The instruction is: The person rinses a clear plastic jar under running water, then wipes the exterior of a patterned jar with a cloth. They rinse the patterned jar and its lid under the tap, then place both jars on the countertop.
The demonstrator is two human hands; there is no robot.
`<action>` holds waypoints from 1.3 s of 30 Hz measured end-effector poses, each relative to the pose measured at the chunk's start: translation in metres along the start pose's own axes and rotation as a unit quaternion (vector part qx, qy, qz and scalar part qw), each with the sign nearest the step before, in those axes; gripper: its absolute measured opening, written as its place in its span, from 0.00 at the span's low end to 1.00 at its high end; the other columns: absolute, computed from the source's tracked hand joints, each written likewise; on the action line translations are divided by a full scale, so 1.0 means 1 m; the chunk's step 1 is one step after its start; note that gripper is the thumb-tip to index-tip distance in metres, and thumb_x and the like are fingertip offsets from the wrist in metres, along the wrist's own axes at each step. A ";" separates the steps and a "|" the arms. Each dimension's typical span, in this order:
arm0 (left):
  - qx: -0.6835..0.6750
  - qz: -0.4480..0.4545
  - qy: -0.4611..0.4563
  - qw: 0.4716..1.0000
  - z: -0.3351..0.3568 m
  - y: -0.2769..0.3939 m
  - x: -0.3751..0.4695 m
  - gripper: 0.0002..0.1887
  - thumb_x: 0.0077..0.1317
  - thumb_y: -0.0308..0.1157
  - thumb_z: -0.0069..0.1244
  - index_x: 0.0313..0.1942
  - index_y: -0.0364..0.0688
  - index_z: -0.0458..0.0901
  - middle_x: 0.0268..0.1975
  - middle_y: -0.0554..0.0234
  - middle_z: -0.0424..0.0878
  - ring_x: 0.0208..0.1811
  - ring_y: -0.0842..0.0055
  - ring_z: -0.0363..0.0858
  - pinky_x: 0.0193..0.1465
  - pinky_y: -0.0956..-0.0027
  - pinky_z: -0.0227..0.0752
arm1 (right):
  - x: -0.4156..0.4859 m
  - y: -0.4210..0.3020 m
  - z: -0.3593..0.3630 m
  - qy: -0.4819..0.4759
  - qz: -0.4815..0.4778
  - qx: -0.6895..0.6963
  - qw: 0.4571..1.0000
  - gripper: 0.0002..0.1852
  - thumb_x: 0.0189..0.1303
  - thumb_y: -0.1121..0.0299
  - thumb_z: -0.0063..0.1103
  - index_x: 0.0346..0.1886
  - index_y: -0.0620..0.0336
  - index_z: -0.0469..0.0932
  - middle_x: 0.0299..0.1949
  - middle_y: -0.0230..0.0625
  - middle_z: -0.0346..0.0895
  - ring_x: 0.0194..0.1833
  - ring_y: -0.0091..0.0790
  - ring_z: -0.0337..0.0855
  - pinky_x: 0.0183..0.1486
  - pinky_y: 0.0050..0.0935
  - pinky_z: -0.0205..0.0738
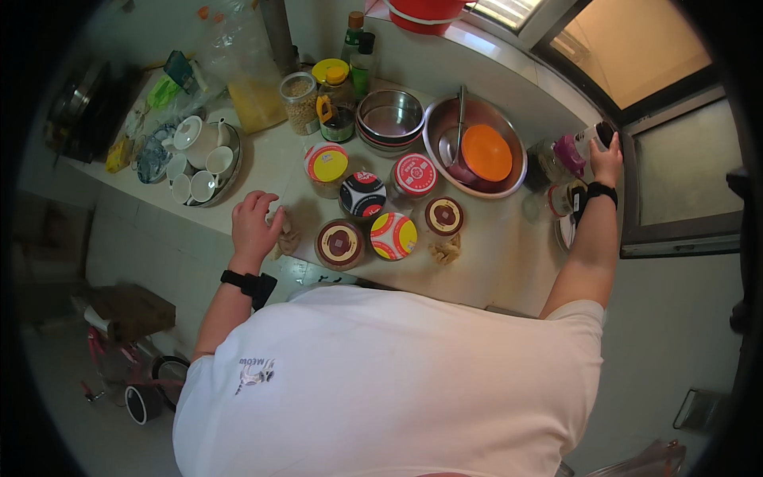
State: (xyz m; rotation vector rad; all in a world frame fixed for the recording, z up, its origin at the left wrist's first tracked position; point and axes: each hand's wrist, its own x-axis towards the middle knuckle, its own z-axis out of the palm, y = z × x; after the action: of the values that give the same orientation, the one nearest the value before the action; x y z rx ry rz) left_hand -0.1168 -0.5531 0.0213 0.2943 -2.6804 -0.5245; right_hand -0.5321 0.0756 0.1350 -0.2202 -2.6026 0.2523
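Note:
At the far right of the counter, my right hand (606,162) is closed round a dark-lidded jar (587,137), beside a container with a purple lid (567,155). My left hand (257,223) has its fingers spread at the front edge, over or against a crumpled tan cloth (288,241); whether it grips the cloth is unclear. Between the hands stand several lidded jars, among them a brown-lidded jar (340,243), a yellow-and-red-lidded jar (393,236), a black-and-red-lidded jar (363,194) and a red-lidded jar (415,173). Another tan cloth (446,249) lies below a smaller brown-lidded jar (444,216).
A metal basin (517,179) holds an orange bowl (487,152) and a ladle. Stacked metal bowls (390,116), bottles and a jar of beans (299,102) stand along the back. A white teapot (197,140) and cups share a tray at left. A window frame (673,235) borders the right.

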 end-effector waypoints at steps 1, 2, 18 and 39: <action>-0.001 0.000 -0.001 1.000 0.000 0.000 -0.001 0.13 0.60 0.38 0.58 0.44 0.45 0.83 0.46 0.61 0.80 0.45 0.65 0.79 0.56 0.60 0.66 | -0.001 0.001 -0.001 -0.005 0.009 -0.003 1.000 0.47 0.57 0.42 0.61 0.78 0.35 0.50 0.70 0.57 0.59 0.69 0.57 0.63 0.66 0.52 0.66; -0.001 -0.011 -0.013 1.000 0.000 0.000 -0.002 0.13 0.60 0.38 0.58 0.44 0.45 0.83 0.46 0.61 0.80 0.47 0.64 0.78 0.57 0.60 0.65 | -0.001 0.002 -0.003 -0.010 0.007 -0.006 1.000 0.47 0.56 0.42 0.61 0.78 0.35 0.49 0.70 0.59 0.59 0.69 0.58 0.63 0.66 0.52 0.66; -0.112 0.034 -0.037 0.992 0.000 -0.029 -0.022 0.13 0.59 0.34 0.57 0.45 0.44 0.82 0.46 0.58 0.79 0.37 0.68 0.82 0.47 0.60 0.72 | -0.172 -0.106 -0.047 -0.012 -0.226 0.200 0.953 0.23 0.58 0.65 0.64 0.58 0.57 0.77 0.53 0.47 0.76 0.56 0.47 0.77 0.59 0.38 0.72; -0.088 0.227 -0.111 0.964 -0.019 -0.088 -0.065 0.19 0.53 0.37 0.62 0.47 0.48 0.83 0.47 0.61 0.80 0.46 0.63 0.80 0.54 0.59 0.69 | -0.550 -0.197 -0.068 -0.101 -0.070 0.286 0.950 0.14 0.55 0.71 0.61 0.46 0.61 0.80 0.44 0.42 0.77 0.47 0.43 0.79 0.52 0.34 0.75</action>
State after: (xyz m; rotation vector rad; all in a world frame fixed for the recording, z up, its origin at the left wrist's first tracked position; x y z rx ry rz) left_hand -0.0394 -0.6213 -0.0199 -0.4454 -2.7564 -0.6720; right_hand -0.0480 -0.2173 -0.0250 0.2056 -2.5942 1.0001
